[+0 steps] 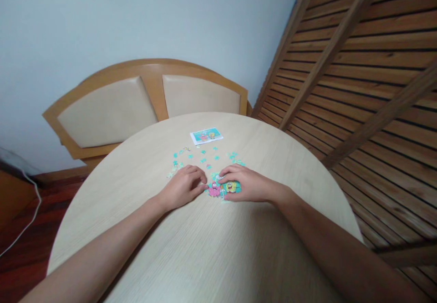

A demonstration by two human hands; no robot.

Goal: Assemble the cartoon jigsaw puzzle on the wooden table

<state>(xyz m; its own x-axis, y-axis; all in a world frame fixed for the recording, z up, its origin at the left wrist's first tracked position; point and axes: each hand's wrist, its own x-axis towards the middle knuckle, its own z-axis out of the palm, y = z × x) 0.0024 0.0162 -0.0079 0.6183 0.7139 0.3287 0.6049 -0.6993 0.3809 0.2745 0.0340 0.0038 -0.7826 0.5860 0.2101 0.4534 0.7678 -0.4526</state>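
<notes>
A small, partly joined cartoon jigsaw with a pink and a yellow figure lies in the middle of a round pale wooden table. My left hand rests palm down to its left, fingers curled, fingertips touching the pink edge. My right hand lies over the right part, fingers bent and pressing on the pieces near the yellow figure. Several loose teal pieces are scattered just beyond both hands. A small reference picture card lies further back.
A wooden bench with two beige padded backs stands behind the table against a pale blue wall. A slatted wooden partition runs along the right. A white cable hangs over the dark red floor at the left.
</notes>
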